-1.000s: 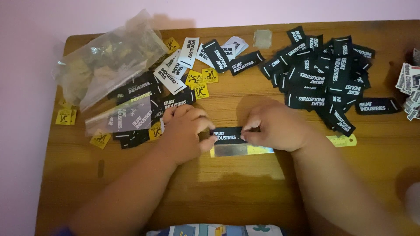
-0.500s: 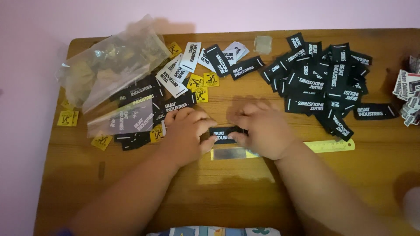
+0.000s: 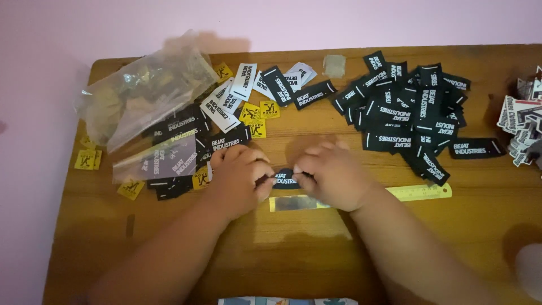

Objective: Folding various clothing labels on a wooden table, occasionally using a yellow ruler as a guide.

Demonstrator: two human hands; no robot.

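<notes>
hands (image 3: 285,179) drawn closer together, black label (image 3: 285,178) between them folded shorter, more ruler (image 3: 420,192) showing

Both hands, left (image 3: 240,178) and right (image 3: 333,175), pinch a black label (image 3: 285,178) between them, just above the yellow ruler (image 3: 418,192) on the worktop (image 3: 293,254).
</notes>
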